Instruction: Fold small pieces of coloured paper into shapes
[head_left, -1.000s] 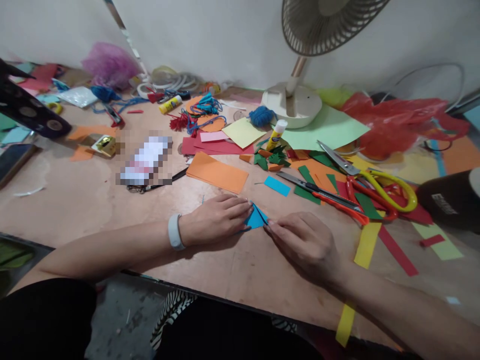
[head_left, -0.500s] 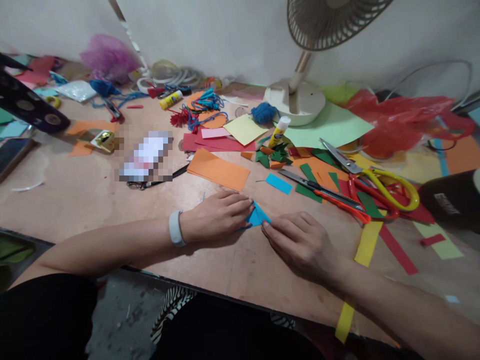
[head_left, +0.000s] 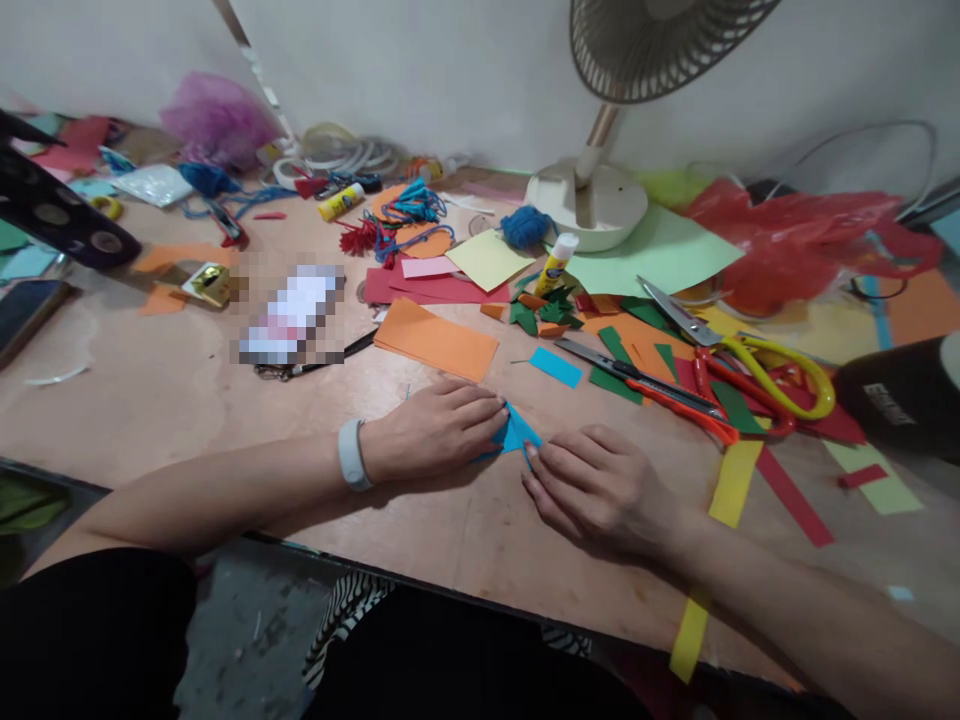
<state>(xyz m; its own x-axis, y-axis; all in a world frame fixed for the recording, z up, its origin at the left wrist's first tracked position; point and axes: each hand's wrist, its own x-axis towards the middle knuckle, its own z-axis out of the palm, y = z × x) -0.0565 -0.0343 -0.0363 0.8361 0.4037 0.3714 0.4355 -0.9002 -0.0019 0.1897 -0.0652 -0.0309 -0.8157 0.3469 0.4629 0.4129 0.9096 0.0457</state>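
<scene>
The work in hand appears to be folding: a small, bright blue piece of paper, already creased into a pointed triangular shape [head_left: 516, 432], lies flat on the bare wooden tabletop [head_left: 150, 400] just below the centre of the frame, caught between the person's two hands.

The left hand [head_left: 439, 430] comes in from the lower left with a white band on its wrist [head_left: 350, 455]. It lies palm down, fingers straight and close together, the tips resting on the left edge of the blue paper and holding it to the table rather than gripping it.

The right hand [head_left: 600, 490] reaches in from the lower right. Its knuckles are raised and its fingers curled, and the fingertips [head_left: 534, 455] meet the paper's lower right edge. The thumb is hidden, so it cannot be told whether this hand pinches the flap or only presses on it.

Judging from this, the crease is being set. Any further fold would call for keeping the left fingers as an anchor while the right fingertips line up the edge carefully, since the piece is small and light.

Above the hands lie an orange paper rectangle [head_left: 436, 340] and a small blue paper strip [head_left: 556, 367]. Red-handled scissors [head_left: 660, 392] lie to the right, near but apart.
</scene>
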